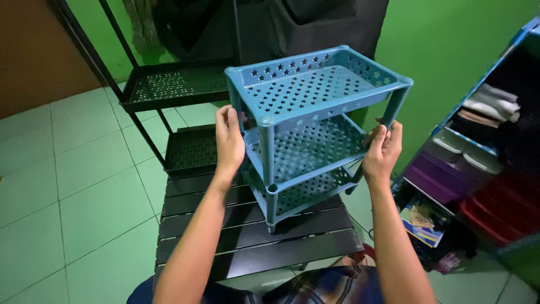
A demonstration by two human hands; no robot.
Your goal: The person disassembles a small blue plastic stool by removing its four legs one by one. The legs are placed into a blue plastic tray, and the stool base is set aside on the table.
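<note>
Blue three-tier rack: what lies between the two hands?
Head view: only the blue rack itself; left hand and right hand hold its opposite ends.

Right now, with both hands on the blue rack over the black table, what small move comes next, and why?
Probably level it and lower it. The blue rack is tilted, gripped at its middle tier by the left hand and right hand, and only its near foot seems to reach the black slatted table.

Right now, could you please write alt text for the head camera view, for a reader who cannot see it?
Two bare hands, the left hand and the right hand, grip the sides of a blue three-tier plastic rack with star-shaped holes, above a black slatted table. Behind it stands a black metal shelf on a green tiled floor, with coloured drawers to the right.
</note>
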